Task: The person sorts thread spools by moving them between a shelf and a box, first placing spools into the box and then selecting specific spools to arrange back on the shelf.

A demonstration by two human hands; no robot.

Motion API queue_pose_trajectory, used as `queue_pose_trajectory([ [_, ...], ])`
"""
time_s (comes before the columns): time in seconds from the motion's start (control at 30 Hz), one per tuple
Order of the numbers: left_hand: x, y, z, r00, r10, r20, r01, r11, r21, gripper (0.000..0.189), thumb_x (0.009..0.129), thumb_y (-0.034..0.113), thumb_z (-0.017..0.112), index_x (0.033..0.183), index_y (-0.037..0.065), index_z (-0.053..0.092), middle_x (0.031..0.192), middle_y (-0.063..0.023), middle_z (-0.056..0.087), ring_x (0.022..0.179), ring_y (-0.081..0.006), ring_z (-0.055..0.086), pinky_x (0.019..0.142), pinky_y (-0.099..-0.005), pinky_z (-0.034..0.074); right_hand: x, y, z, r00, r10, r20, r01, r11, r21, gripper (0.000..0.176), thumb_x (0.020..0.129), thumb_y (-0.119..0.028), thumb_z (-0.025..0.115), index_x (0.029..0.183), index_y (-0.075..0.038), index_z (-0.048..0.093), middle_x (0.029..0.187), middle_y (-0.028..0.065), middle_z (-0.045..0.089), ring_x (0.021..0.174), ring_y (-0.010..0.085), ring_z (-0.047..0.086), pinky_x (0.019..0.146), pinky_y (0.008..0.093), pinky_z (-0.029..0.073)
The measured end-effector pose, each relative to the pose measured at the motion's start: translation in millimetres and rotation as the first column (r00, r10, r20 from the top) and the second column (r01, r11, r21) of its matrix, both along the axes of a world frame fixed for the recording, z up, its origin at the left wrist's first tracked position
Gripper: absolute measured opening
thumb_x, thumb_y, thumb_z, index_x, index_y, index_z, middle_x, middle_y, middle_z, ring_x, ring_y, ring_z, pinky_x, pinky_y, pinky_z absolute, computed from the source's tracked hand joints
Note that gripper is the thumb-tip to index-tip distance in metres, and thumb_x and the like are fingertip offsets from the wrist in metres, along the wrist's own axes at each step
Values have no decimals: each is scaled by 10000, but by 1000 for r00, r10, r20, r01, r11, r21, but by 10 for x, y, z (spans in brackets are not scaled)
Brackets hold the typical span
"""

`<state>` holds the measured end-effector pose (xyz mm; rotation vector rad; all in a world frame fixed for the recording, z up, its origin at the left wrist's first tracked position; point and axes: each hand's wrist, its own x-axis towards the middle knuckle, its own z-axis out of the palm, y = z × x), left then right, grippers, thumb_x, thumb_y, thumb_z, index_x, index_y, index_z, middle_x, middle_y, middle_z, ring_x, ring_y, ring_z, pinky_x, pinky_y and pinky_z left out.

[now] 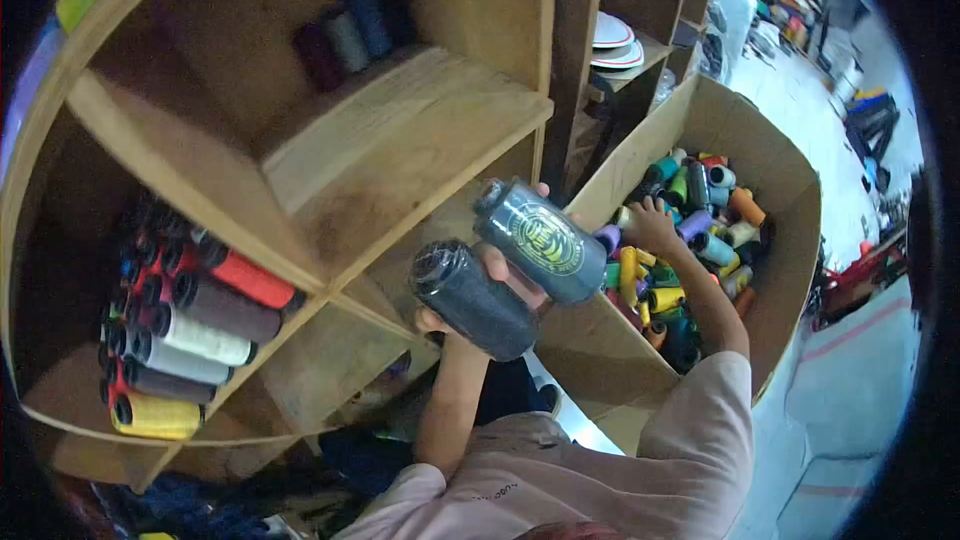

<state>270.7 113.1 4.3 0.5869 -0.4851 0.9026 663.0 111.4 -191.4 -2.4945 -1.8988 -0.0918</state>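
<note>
Two large dark thread spools in clear wrap are gripped by my left hand [522, 285], its fingers closed between and around them. The upper, blue-grey spool [545, 245] bears a round yellow-green label; the lower one is a near-black spool [475, 300]. Both are tilted, in front of the wooden shelf. My right hand [652, 227] reaches down into a cardboard box [770, 155], its fingers apart on top of a heap of mixed coloured thread spools [665, 298]. A cream spool [626, 218] lies against its fingertips.
A wooden cubby shelf [410, 130] fills the left. One lower compartment holds stacked spools [215, 300] in red, brown, white, grey and yellow. Several dark and grey spools [350, 35] stand in the upper compartment. White plate-like discs [615, 40] lie on a farther shelf.
</note>
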Motion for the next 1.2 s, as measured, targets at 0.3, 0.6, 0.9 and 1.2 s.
queue_pose_trajectory([
  [0.3,-349,8,-212,990,66,127,-77,993,89,630,537,655,865,997,250,717,1604,-110,198,1440,-462,229,1144,-656,260,-155,-102,384,842,88,-532,70,960,271,585,907,-270,659,1362,-31,379,1025,234,656,910,383,661,816,428,520],
  [0.6,-494,-68,-231,990,111,86,-122,984,130,736,567,741,806,1070,214,700,1600,-107,171,1456,-430,214,1136,-614,300,-1384,-227,2177,510,326,-796,59,910,411,656,850,-116,578,1377,-120,188,1153,171,493,988,217,518,844,350,470],
  [0.9,-703,-164,3,961,275,3,-271,946,179,695,589,710,812,1054,204,708,1555,-213,231,1377,-530,298,1085,-699,305,-2693,637,3065,354,818,-453,-348,565,748,543,748,-206,787,1217,-51,563,1121,77,593,1081,192,570,943,327,452],
  [1.2,-969,-228,-69,863,479,-163,-445,872,205,752,660,704,764,1209,206,640,1561,-230,207,1360,-526,315,1071,-688,302,-3455,2094,3291,610,663,-433,-509,747,428,676,617,-325,868,1175,-26,632,1095,231,681,996,338,671,832,393,523],
])
